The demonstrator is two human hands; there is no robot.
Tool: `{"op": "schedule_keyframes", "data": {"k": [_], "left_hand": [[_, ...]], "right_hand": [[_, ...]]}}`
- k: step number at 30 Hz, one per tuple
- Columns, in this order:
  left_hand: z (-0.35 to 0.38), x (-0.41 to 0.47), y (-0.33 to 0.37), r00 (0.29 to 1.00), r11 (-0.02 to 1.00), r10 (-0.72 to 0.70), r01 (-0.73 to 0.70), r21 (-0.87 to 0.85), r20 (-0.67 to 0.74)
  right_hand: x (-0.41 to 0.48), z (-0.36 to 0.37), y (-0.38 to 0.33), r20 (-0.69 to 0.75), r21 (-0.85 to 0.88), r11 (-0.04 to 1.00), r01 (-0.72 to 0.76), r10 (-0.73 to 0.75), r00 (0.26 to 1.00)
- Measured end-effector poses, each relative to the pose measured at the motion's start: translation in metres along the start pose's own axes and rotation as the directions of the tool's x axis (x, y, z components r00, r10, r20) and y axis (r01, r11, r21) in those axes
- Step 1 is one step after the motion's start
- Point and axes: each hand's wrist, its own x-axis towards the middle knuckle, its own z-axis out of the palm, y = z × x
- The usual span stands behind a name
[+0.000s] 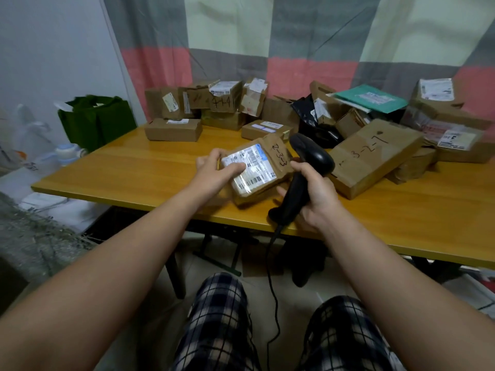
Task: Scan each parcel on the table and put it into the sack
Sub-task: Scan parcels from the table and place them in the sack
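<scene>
Currently, the table point(128, 167) carries a heap of cardboard parcels point(225, 103) along its far edge, in front of a checked curtain point(267, 36). A long box point(375, 159) marked 3-2-7 lies tilted against the heap on the person's right, just beside the scanner point(310, 159). A black mailer point(308, 116) and a green mailer point(372, 99) sit in the heap behind it. A green bag point(96, 121) stands past the table's left end, well apart from both hands.

The parcel point(257, 170) in hand is a small brown box with handwritten digits. It is held tilted, label up, over the near part of the table between the two hands. The left hand point(214, 174) grips its left end, thumb laid across the label and fingers curled over the far edge. The right hand point(317, 195) is wrapped round the scanner handle, with the scanner head uppermost beside the parcel's right edge. The cable point(270, 277) drops from the handle base past the table edge, between the person's knees. Both forearms reach forward, nearly straight.
</scene>
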Motion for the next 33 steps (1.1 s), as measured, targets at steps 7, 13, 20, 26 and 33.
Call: {"op": "schedule_keyframes", "data": {"k": [7,13,20,26,33], "left_hand": [[-0.008,-0.011,0.005,0.983,0.999,-0.038,0.039,0.002,0.179],[-0.005,-0.025,-0.014,1.000,1.000,-0.002,0.002,-0.017,0.019],[0.004,-0.021,-0.035,0.992,0.979,-0.009,-0.017,-0.202,-0.125],[0.002,-0.018,-0.039,0.993,0.979,0.008,-0.031,-0.202,-0.117],[0.002,-0.017,-0.043,0.995,0.970,0.002,-0.025,-0.242,-0.098]], "right_hand": [[-0.012,0.004,-0.014,0.106,-0.044,0.983,0.177,-0.171,0.979],[-0.024,0.002,-0.003,0.168,-0.474,0.759,0.446,-0.419,0.892],[-0.039,-0.021,0.039,0.291,-0.641,0.609,0.468,-0.372,0.882],[-0.046,-0.019,0.042,0.341,-0.648,0.573,0.502,-0.371,0.864],[-0.048,-0.017,0.042,0.346,-0.647,0.569,0.508,-0.374,0.860]]}}
